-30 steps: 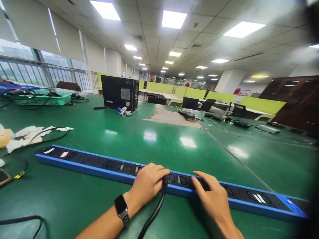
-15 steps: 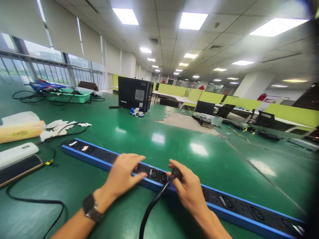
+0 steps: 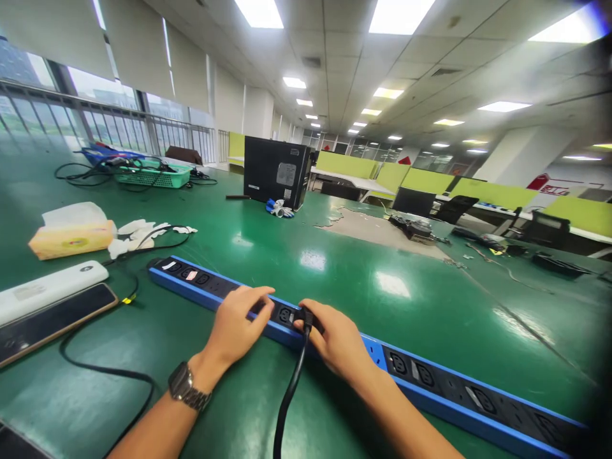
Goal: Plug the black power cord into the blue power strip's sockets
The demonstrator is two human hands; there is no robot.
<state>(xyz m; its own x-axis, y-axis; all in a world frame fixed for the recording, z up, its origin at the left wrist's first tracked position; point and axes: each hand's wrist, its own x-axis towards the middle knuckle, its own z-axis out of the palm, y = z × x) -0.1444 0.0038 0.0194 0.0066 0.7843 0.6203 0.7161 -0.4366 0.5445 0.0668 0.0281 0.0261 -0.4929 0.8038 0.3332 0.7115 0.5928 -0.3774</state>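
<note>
Pinching one plug point(image 3: 305, 316) with right hand point(image 3: 335, 341), left hand point(image 3: 234, 326) spread on one strip point(image 3: 433, 384)

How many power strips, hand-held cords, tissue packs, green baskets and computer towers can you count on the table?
Power strip: 1
Cord, its plug in the right hand: 1
Tissue pack: 1
Green basket: 1
Computer tower: 1
Total: 5

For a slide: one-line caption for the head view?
The right hand holds a black plug at a blue power strip on a green table; left hand rests on it.
</note>
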